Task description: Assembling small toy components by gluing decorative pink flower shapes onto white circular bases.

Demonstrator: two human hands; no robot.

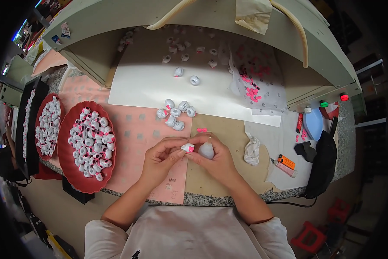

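Observation:
My left hand (159, 160) is closed, its thumb and fingers pinching a small white rounded piece with a pink part (188, 148). From the other side, the thumb and forefinger of my right hand (219, 162) meet the same piece. A whitish, translucent bulb-shaped thing (206, 150) is tucked inside my right hand, partly covered by the fingers. Two tiny pink bits (201, 130) lie just beyond my hands. Farther off is a loose cluster of similar white rounded pieces (175, 112).
At left, a red scalloped tray (65, 170) holds many white-and-pink pieces; a second red tray (40, 155) stands beyond. Pink parts (252, 93) lie on a plastic sheet under the arched grey hood (125, 19). Crumpled tissue (251, 151), an orange lighter (286, 162) and a blue dish (313, 124) are right.

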